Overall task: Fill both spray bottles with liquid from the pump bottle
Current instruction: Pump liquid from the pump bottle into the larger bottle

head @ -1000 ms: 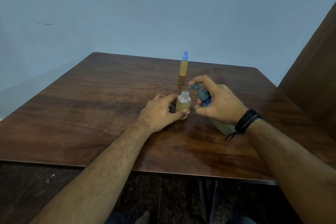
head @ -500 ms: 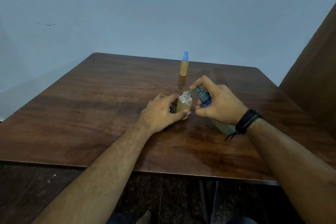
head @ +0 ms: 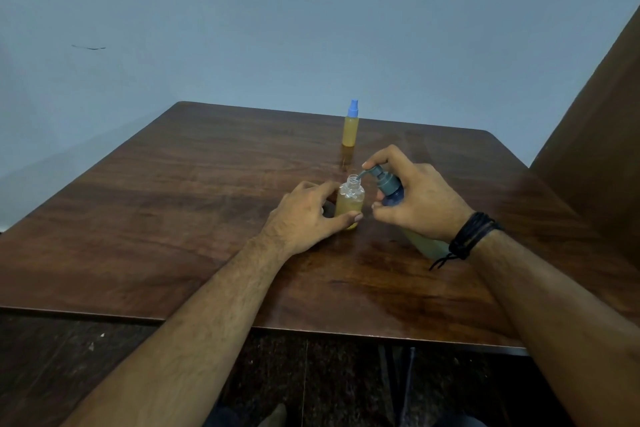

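A small clear spray bottle (head: 350, 200) with no cap stands on the wooden table (head: 194, 204), holding amber liquid up to its shoulder. My left hand (head: 304, 215) grips its lower body. My right hand (head: 415, 201) holds the tilted pump bottle (head: 393, 192), forefinger on the grey pump head, whose spout sits over the open neck. The pump bottle's pale body (head: 427, 244) shows below my wrist. A second spray bottle (head: 350, 128), amber with a blue cap, stands upright farther back.
A brown wooden panel (head: 602, 135) rises at the table's right side. A blue-grey wall stands behind the table. The near table edge runs just under my forearms, with dark floor below.
The pump head dipped half a second ago and has risen again under my right forefinger. My left hand and the open bottle have stayed put.
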